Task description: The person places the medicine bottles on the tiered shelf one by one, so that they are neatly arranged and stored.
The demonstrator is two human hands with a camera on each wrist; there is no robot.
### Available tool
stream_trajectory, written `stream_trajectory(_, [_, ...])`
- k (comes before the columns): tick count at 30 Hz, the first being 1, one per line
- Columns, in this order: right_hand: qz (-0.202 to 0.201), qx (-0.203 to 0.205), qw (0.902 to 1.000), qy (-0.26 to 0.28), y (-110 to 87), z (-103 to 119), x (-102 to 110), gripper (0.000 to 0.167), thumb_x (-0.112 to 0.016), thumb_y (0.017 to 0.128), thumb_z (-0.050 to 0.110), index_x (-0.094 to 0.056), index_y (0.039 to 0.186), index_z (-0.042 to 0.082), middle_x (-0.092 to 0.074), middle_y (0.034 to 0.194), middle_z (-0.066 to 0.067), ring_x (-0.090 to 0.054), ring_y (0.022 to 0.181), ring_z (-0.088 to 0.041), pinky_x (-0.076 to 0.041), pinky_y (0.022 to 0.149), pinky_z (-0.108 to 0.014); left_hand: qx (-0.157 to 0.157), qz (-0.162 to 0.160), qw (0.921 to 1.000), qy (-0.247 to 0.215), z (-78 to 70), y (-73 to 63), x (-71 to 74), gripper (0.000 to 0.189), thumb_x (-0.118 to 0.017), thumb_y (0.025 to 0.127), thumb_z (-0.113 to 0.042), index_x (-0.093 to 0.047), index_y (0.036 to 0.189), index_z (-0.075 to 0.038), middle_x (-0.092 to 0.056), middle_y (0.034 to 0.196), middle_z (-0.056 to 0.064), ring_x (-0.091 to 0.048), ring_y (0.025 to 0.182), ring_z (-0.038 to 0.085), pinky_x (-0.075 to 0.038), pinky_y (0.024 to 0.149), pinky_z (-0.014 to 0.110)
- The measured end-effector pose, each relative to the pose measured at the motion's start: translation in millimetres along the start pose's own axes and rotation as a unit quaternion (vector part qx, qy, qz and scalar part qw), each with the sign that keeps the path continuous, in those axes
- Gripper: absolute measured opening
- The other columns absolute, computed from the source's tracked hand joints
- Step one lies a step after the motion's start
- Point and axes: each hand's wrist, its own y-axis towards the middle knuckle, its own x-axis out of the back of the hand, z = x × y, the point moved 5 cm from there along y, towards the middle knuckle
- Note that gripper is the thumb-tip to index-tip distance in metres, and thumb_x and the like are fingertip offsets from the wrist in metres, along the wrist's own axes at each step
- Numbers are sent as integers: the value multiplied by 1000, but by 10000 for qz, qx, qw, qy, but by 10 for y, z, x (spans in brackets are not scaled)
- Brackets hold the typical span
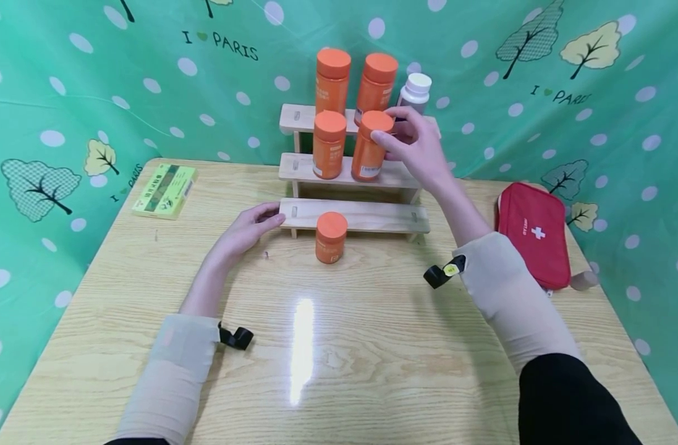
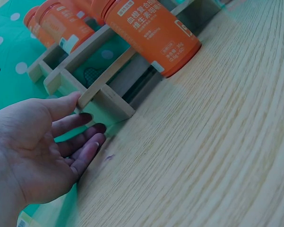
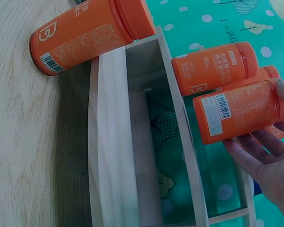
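My right hand [image 1: 419, 145] grips an orange bottle [image 1: 369, 151] with an orange cap, thumb and fingers around its upper part. In the right wrist view this bottle [image 3: 238, 111] has its base right at the middle step. Beside it on that step stands another orange bottle [image 1: 329, 148]. My left hand [image 1: 250, 228] touches the left end of the three-step wooden shelf [image 1: 372, 213]; in the left wrist view the thumb rests at the board's corner and the other fingers are loosely bent. One more orange bottle [image 1: 331, 238] stands on the table before the lowest step.
On the top step are two orange bottles [image 1: 333, 80] and a white-capped bottle [image 1: 414, 93]. A green-yellow box [image 1: 165, 191] lies at the left. At the right lies a red first-aid pouch [image 1: 533, 235], with a small grey cylindrical object [image 1: 584, 280] next to it. A green curtain [image 1: 205, 93] hangs behind the table.
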Motion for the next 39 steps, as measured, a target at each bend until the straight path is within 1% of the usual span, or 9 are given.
stream_trajectory(5, [28, -83, 10000, -30, 20, -47, -28, 48, -76, 94, 36, -58, 136, 22, -66, 125, -4, -64, 111, -17, -64, 87, -36, -24, -13, 10000, -15, 1, 0, -3, 67, -57, 106, -36, -33, 160, -5, -40, 162, 19, -36, 151, 33, -27, 129, 49])
stream_trajectory(11, [30, -107, 9999, -90, 25, -89, -45, 48, -75, 94, 38, -58, 135, 22, -67, 125, -6, -65, 110, -17, -64, 87, -37, -33, -6, 10000, -33, -4, 3, -7, 67, -57, 106, -35, -33, 160, -5, -40, 161, 18, -37, 150, 33, -27, 129, 49])
stream_trajectory(18, [69, -54, 9998, -176, 34, -108, -66, 50, -74, 94, 39, -55, 137, 21, -66, 130, -9, -64, 112, -16, -64, 87, -35, 7, -24, 10000, -67, 5, 4, 0, 67, -58, 106, -37, -33, 161, -7, -41, 161, 17, -38, 149, 32, -28, 129, 48])
stream_trajectory(22, [56, 25, 9998, -173, 41, -132, -79, 50, -73, 95, 37, -54, 137, 20, -67, 128, -10, -64, 109, -17, -64, 85, -36, -24, -37, 10000, -65, 7, 9, 0, 66, -58, 106, -36, -35, 160, -6, -42, 159, 17, -39, 147, 32, -29, 128, 48])
stream_trajectory(28, [27, 115, 9997, -229, 44, -147, -83, 49, -73, 95, 36, -54, 137, 18, -67, 128, -10, -64, 107, -17, -63, 84, -33, -25, -38, 10000, -58, 13, 14, -1, 66, -58, 106, -35, -35, 160, -6, -43, 158, 18, -41, 146, 32, -30, 128, 48])
stream_trajectory(33, [14, 157, 9996, -235, 43, -150, -80, 48, -73, 96, 36, -55, 137, 18, -66, 128, -10, -65, 107, -17, -62, 85, -32, -32, -37, 10000, -35, 12, 17, -3, 65, -58, 106, -35, -35, 159, -6, -44, 157, 18, -41, 145, 32, -30, 127, 48])
stream_trajectory(39, [-4, 116, 9996, -250, 41, -153, -82, 50, -73, 95, 37, -54, 138, 19, -65, 130, -9, -64, 108, -17, -61, 88, -31, -16, -35, 10000, -52, 14, 17, -2, 66, -58, 106, -35, -35, 160, -6, -43, 158, 18, -40, 146, 32, -30, 128, 48])
